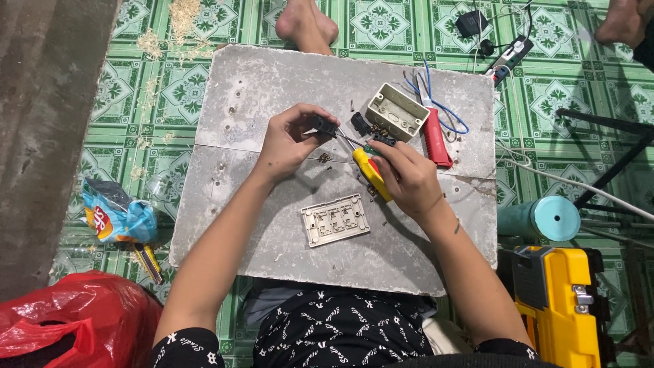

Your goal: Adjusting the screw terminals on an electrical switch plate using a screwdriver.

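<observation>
Left hand (289, 140) pinching a small black part (325, 125), right hand (407, 174) gripping a yellow screwdriver (371, 174) over grey board (272, 232), green tiled floor (381, 24)

Grey board (272, 232): left hand (289, 140) pinching small black part (325, 125); right hand (409, 178) gripping yellow-handled screwdriver (371, 174); beige switch plate (335, 219), beige box (396, 111), red-handled tool (434, 136).

Bright even overhead light, soft short shadows, sharp focus, slight edge distortion

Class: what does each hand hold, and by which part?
The left hand pinches a small black part at its end. The right hand grips a screwdriver by its yellow handle.
</observation>
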